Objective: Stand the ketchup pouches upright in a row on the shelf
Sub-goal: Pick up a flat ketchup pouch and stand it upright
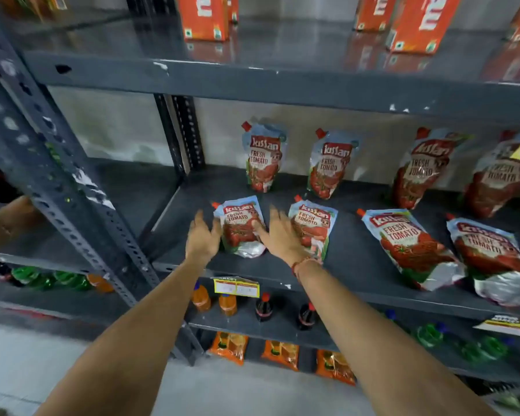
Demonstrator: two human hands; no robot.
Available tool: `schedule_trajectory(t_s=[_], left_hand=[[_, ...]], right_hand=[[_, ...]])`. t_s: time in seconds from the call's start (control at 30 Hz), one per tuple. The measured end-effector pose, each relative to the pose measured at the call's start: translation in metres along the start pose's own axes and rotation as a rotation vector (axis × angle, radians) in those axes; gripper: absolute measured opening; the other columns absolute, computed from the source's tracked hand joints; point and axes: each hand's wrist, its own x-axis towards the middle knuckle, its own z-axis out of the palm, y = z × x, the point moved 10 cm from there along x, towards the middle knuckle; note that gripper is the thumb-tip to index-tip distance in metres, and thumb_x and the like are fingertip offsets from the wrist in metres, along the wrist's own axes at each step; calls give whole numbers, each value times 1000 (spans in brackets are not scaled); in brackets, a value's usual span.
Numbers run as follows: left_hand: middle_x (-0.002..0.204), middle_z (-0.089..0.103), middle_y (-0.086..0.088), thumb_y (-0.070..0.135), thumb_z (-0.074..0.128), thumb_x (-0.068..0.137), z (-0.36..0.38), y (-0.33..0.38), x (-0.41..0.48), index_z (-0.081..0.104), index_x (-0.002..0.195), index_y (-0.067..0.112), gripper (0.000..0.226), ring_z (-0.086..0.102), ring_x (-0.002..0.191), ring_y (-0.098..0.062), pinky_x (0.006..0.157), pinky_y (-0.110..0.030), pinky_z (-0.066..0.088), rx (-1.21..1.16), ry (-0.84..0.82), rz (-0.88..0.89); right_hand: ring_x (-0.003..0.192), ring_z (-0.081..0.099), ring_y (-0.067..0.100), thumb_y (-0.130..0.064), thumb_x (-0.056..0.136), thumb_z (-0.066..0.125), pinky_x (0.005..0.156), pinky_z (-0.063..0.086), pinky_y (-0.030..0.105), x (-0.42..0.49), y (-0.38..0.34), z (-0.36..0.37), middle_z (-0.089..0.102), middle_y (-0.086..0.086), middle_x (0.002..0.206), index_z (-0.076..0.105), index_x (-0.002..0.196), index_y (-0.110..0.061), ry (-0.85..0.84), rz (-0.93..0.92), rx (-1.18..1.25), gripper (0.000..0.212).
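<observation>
Head view looks down on a dark grey metal shelf (357, 265) where red-and-white foil ketchup pouches with red corner caps sit in two lines. Along the back, four pouches stand upright against the wall: one at the left (263, 156), a second (330, 165), a third (422, 169) and a fourth (499, 178) partly cut off by the frame edge and a yellow tag. Nearer the front edge, four more lie flat on their backs, caps pointing away: the leftmost flat pouch (242, 226), a second flat pouch (311, 229), a third flat pouch (409, 247) and a fourth flat pouch (493, 256).

Both bare hands reach in around the leftmost flat pouch. The left hand (203, 237) is just beside its left edge, fingers spread and loosely curled, palm turned toward the pouch. The right hand (278, 235) is on the other side, fingers apart, with the thumb laid on the pouch's right face (the rest of that hand overlaps the second flat pouch behind it). Neither hand is closed on anything yet.

The step in hand looks like taking up the leftmost flat pouch to begin the front row; the back row seems finished. The next move calls for closing both hands on the pouch's sides, tipping it up onto its silver gusseted base, and settling the soft contents so it does not slump forward off the shelf lip. The other three flat pouches remain to be stood.
</observation>
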Motion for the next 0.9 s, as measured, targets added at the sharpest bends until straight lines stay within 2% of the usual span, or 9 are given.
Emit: schedule_trajectory(t_s=[0.13, 0.27, 0.4, 0.47, 0.6, 0.7, 0.77, 0.9], left_hand=[[148, 34, -20, 37, 40, 95, 19, -20, 20, 29, 142, 4, 58, 34, 135, -36, 110, -41, 28, -247, 10, -295], [141, 43, -21, 41, 46, 92, 39, -25, 27, 35, 137, 0, 62, 47, 125, -38, 106, -47, 39, -460, -53, -460], [115, 66, -12, 57, 55, 77, 64, -38, 45, 55, 124, 8, 68, 65, 99, -34, 93, -47, 51, -627, -217, -522], [105, 69, -12, 54, 49, 85, 59, -30, 46, 61, 115, 10, 55, 67, 93, -31, 89, -45, 53, -625, -221, -467], [91, 66, -7, 39, 42, 95, 34, 8, 42, 52, 104, 9, 33, 64, 81, -22, 69, -34, 53, -631, -143, -264], [81, 64, -1, 38, 42, 95, 13, 38, 44, 55, 88, 12, 30, 61, 74, -15, 61, -23, 51, -655, -96, -71], [78, 65, 0, 39, 43, 94, 0, 54, 41, 57, 83, 12, 33, 61, 68, -10, 54, -16, 52, -667, -77, 22], [77, 65, 1, 39, 44, 94, -10, 65, 32, 58, 79, 15, 32, 64, 62, -3, 55, -16, 53, -749, -65, 114]], right_hand=[[129, 41, 37, -42, 85, 62, 107, 34, 41, 20, 2, 33, 48, 22, 135, 35, 138, -4, -118, 97, 152, 71], [127, 40, 36, -48, 77, 69, 108, 35, 44, 26, 10, 51, 51, 20, 131, 39, 135, -7, -90, 138, 209, 77], [118, 54, 30, -41, 63, 82, 102, 45, 42, 25, 15, 52, 62, 12, 121, 46, 125, -8, -29, 179, 385, 79], [113, 60, 24, -29, 61, 86, 96, 49, 32, 23, 12, 50, 64, 9, 120, 47, 123, -8, -18, 180, 468, 76], [108, 63, 20, -20, 60, 87, 80, 49, 20, 21, 3, 34, 65, 8, 118, 47, 120, -7, 46, 124, 559, 74], [108, 60, 16, -16, 61, 86, 83, 47, 21, 21, -6, 22, 63, 6, 121, 46, 122, -7, 71, 83, 566, 74], [112, 59, 19, -14, 62, 86, 86, 46, 24, 21, -12, 14, 62, 8, 123, 45, 122, -7, 96, 53, 557, 73], [112, 58, 17, -14, 64, 85, 90, 47, 27, 20, -22, 9, 62, 8, 124, 45, 124, -9, 95, -5, 549, 72]])
